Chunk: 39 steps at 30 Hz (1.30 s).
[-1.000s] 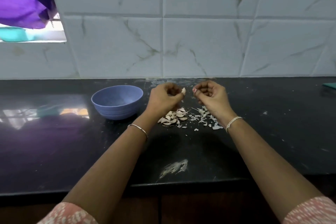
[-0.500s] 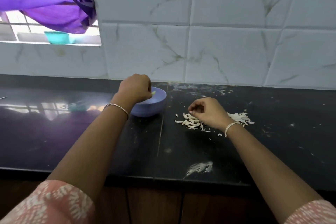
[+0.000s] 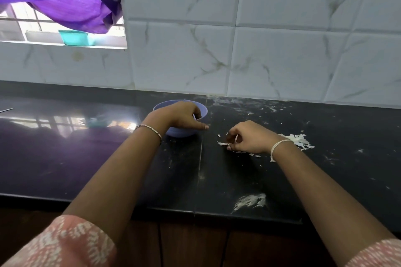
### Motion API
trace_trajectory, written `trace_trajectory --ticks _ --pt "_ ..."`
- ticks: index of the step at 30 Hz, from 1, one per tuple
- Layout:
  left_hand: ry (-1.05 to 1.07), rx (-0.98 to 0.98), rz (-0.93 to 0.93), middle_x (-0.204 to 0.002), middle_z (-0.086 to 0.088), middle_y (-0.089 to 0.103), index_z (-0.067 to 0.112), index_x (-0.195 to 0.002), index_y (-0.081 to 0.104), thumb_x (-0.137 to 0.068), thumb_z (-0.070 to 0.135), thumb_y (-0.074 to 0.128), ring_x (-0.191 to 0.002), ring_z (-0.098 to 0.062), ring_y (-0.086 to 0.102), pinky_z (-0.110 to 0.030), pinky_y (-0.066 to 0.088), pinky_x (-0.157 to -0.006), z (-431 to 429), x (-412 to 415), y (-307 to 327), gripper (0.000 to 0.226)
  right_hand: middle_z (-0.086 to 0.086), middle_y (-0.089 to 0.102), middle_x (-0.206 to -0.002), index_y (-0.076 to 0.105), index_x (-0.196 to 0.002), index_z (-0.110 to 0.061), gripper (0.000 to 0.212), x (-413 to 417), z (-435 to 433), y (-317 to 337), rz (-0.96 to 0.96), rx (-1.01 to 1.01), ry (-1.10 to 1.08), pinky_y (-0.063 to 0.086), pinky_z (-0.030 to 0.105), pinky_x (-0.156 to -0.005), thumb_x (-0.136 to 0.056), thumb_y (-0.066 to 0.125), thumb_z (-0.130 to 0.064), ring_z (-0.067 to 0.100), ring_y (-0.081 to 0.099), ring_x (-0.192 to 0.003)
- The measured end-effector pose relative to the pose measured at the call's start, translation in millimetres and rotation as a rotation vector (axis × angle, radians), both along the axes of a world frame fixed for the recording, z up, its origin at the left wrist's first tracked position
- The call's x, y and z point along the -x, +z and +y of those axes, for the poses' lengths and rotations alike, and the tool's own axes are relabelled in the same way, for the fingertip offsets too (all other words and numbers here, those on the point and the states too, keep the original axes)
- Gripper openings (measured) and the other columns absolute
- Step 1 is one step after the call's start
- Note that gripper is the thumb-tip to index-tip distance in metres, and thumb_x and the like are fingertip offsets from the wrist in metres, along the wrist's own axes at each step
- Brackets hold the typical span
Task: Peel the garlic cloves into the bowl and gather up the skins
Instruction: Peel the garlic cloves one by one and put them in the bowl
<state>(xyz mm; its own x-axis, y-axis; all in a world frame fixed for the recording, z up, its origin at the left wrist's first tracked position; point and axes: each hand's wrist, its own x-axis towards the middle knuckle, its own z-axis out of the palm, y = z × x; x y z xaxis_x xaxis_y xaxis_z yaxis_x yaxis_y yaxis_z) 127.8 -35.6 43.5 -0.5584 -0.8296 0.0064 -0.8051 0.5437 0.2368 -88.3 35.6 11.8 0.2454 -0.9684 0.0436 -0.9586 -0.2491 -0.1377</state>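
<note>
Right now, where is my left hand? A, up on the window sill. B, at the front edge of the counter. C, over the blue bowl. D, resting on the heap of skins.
C: the left hand is over the blue bowl and hides much of its rim, while the heap of skins lies off to the right, past the other wrist.

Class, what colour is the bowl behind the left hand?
The bowl is pale lavender-blue, seen in the head view.

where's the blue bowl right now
Head view, left of centre on the black countertop near the tiled wall, the round blue bowl sits under the left hand.
</note>
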Motion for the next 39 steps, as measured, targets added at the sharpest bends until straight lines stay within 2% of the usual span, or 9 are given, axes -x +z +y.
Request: trace_trajectory --ticks 4,11,16,19,22,25,29,34,39 --pt "-0.029 0.076 0.089 -0.110 -0.006 0.068 0.009 -0.110 0.068 -0.092 0.039 0.063 -0.095 -0.019 0.059 -0.027 0.043 -0.084 3.7 7.5 -1.6 0.036 -0.004 0.071 -0.106 0.073 -0.109 -0.021 0.025 2.4 4.4 1.5 -0.036 0.021 -0.009 0.051 0.026 -0.084 -0.085 0.071 -0.017 0.013 0.065 -0.096" --pt "-0.003 0.121 0.130 -0.109 -0.004 0.069 0.012 -0.111 0.067 -0.092 0.044 0.062 -0.093 -0.018 0.059 -0.027 0.042 -0.081 9.7 17.5 -4.7 0.038 -0.001 0.066 -0.107 0.074 -0.104 -0.023 0.019 11.0 14.1 -6.7 0.063 0.150 -0.090 0.045 0.029 -0.078 -0.087 0.068 -0.031 0.020 0.060 -0.104" --pt "0.005 0.396 0.446 -0.094 0.004 0.066 0.018 -0.107 0.067 -0.089 0.033 0.067 -0.088 -0.012 0.054 -0.023 0.037 -0.074 28.9 33.5 -2.1 0.024 0.001 0.068 -0.105 0.070 -0.100 -0.020 0.013 8.5 18.8 -11.9 0.039 0.207 -0.056 0.048 0.033 -0.082 -0.089 0.065 -0.023 0.022 0.060 -0.102" --pt "-0.124 0.254 0.616 -0.083 0.003 0.067 0.017 -0.095 0.071 -0.086 0.022 0.073 -0.073 -0.009 0.057 -0.017 0.046 -0.067 47.6 44.5 -1.2 0.011 -0.002 0.070 -0.098 0.069 -0.097 -0.022 0.010 13.5 21.3 -10.4 -0.034 0.256 -0.060 0.046 0.031 -0.078 -0.087 0.066 -0.023 0.021 0.061 -0.098" --pt "-0.166 0.059 0.526 -0.086 0.006 0.065 0.017 -0.103 0.068 -0.087 0.019 0.071 -0.073 -0.004 0.059 -0.005 0.042 -0.063 57.3 53.7 -13.8 0.017 -0.003 0.070 -0.094 0.066 -0.093 -0.025 0.008 19.8 23.4 -9.8 -0.110 0.301 -0.083 0.051 0.037 -0.077 -0.085 0.068 -0.027 0.021 0.063 -0.093" --pt "-0.118 0.041 0.398 -0.101 0.001 0.069 0.014 -0.115 0.063 -0.088 0.021 0.068 -0.090 -0.014 0.066 -0.019 0.050 -0.078 55.1 66.1 -32.3 0.029 -0.001 0.070 -0.093 0.063 -0.093 -0.024 0.011 20.4 22.5 -12.7 -0.125 0.336 -0.091 0.051 0.039 -0.073 -0.085 0.069 -0.028 0.022 0.063 -0.089" --pt "-0.009 -0.156 0.548 -0.092 -0.007 0.070 0.010 -0.109 0.060 -0.089 0.016 0.070 -0.066 -0.015 0.070 -0.024 0.058 -0.060 50.1 78.1 -43.4 0.023 -0.003 0.070 -0.091 0.065 -0.096 -0.022 0.014 20.6 16.4 -19.3 -0.219 0.364 -0.076 0.050 0.036 -0.072 -0.084 0.071 -0.024 0.021 0.064 -0.086" --pt "0.063 0.010 0.576 -0.088 0.000 0.071 0.018 -0.095 0.064 -0.085 0.016 0.073 -0.080 -0.013 0.066 -0.020 0.047 -0.070 38.0 82.4 -50.7 0.013 -0.006 0.071 -0.086 0.070 -0.091 -0.018 0.016 27.0 7.5 -21.8 -0.458 0.334 -0.094 0.055 0.029 -0.080 -0.081 0.072 -0.007 0.008 0.067 -0.081" --pt "0.062 -0.047 0.757 -0.076 0.005 0.064 0.018 -0.088 0.060 -0.086 0.006 0.072 -0.070 -0.013 0.065 -0.021 0.055 -0.066 35.7 82.6 -63.4 0.016 -0.005 0.072 -0.089 0.072 -0.093 -0.015 0.027 34.9 9.9 -18.7 -0.601 0.347 -0.139 0.052 0.017 -0.076 -0.087 0.056 0.006 0.004 0.067 -0.080"
